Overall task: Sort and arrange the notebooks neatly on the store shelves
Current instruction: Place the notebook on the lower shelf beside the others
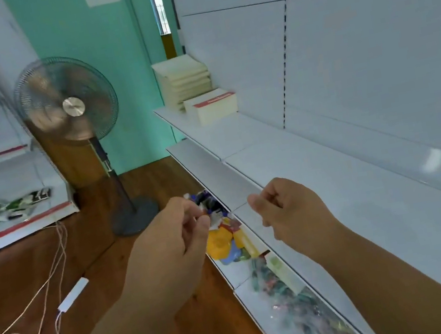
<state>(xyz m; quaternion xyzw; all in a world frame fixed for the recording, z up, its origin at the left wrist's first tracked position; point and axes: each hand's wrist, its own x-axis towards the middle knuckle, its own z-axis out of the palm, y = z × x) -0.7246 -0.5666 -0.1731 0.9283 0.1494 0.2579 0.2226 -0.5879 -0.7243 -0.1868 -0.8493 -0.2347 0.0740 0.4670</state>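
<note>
Both hands are raised in the near middle of the scene, apart from each other, with nothing between them. The left hand [167, 241] has its fingers curled inward and the thumb close to the fingertips; whether it pinches something small I cannot tell, because colourful goods lie just behind it. The right hand [288, 208] is also loosely curled, and it holds nothing that can be seen; it hangs above the front edge of the white shelf [366, 200]. This shelf runs from near right to far left, and most of its surface is bare, so there is much open room along it. At its far left end stand the notebooks: a tall cream stack [183, 80] against the back panel, and just beside it, nearer, a lower stack with a red label [213, 106] on top, close to the front edge. Under the shelf, a lower shelf [266, 300] holds colourful packets [226, 242] in clear wrapping. On the left, the wooden floor [97, 262] is open between the two shelf units, but a standing fan [67, 105] is at its far part and thin cables [39, 301] with a white adapter [72, 294] lie on the near part.
</note>
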